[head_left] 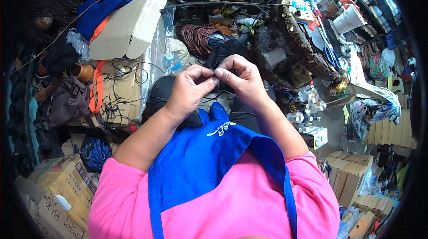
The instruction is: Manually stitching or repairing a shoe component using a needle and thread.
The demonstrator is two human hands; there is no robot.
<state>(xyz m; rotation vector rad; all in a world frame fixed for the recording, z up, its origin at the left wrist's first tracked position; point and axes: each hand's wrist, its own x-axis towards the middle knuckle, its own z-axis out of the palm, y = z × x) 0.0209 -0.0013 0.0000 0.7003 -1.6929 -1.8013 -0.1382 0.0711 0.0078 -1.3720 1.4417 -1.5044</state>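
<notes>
Pinching thumb to forefinger with left hand (pixel 189 89), near coiled brown cord (pixel 195 38); pinching likewise with right hand (pixel 245 80), bringing fingertips together, probably for steadiness. Cannot tell whether gripping anything between (too small or hidden).

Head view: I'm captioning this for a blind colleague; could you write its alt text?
A person's left hand and right hand meet at the fingertips in front of a blue apron and pink shirt; anything pinched there is too small to make out. Around them is clutter: cardboard and an orange strap at left, coiled brown cord ahead.
</notes>
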